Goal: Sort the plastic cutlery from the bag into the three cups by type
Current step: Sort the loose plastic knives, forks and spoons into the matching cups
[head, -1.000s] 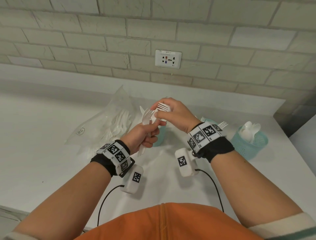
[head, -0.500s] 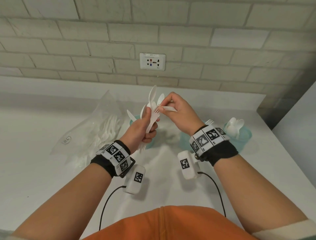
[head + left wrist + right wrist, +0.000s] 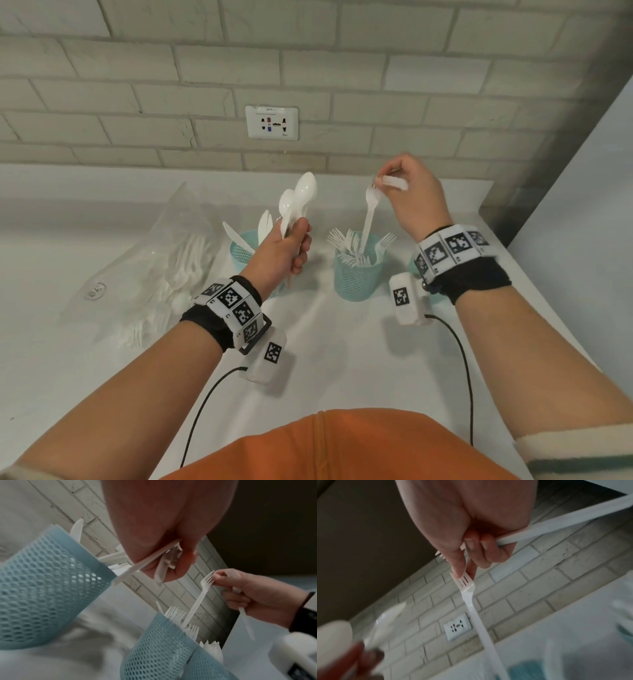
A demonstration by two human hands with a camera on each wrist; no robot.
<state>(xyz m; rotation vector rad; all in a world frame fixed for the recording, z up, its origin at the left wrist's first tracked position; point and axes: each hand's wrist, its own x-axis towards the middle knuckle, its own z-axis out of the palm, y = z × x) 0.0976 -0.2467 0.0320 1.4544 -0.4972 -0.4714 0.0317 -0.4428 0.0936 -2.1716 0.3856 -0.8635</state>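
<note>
The right hand (image 3: 414,195) is pinching a white plastic fork (image 3: 370,209) by its tines between thumb and forefinger, so the fork is hanging handle-down with its lower end dipping into the middle cup (image 3: 358,274), a pale blue mesh cup already standing full of forks (image 3: 349,245) with tines up. The same grip is also keeping a second white utensil (image 3: 556,524) tucked under the curled fingers; its handle is sticking out past the palm in the right wrist view, and its type cannot be told.

The left hand (image 3: 284,250) is wrapping its fingers round a small bundle of white spoons (image 3: 298,202), bowls pointing up, held above the table (image 3: 342,342) and in front of the left cup (image 3: 239,250). That cup is holding white knives (image 3: 233,233), blades leaning outward. In the left wrist view the handles (image 3: 145,562) are poking out below the fist.

The third cup (image 3: 415,263) is sitting mostly hidden behind the right wrist; only a sliver of blue mesh is showing, and its contents cannot be seen from the head view.

The clear plastic bag (image 3: 147,260) is lying on the table to the left, with more white cutlery inside.

On the brick wall a white socket plate (image 3: 271,122) is carrying a small label along its top edge, too blurred to read. Both wrists are wearing black bands with square black-and-white coded tags (image 3: 236,306).
</note>
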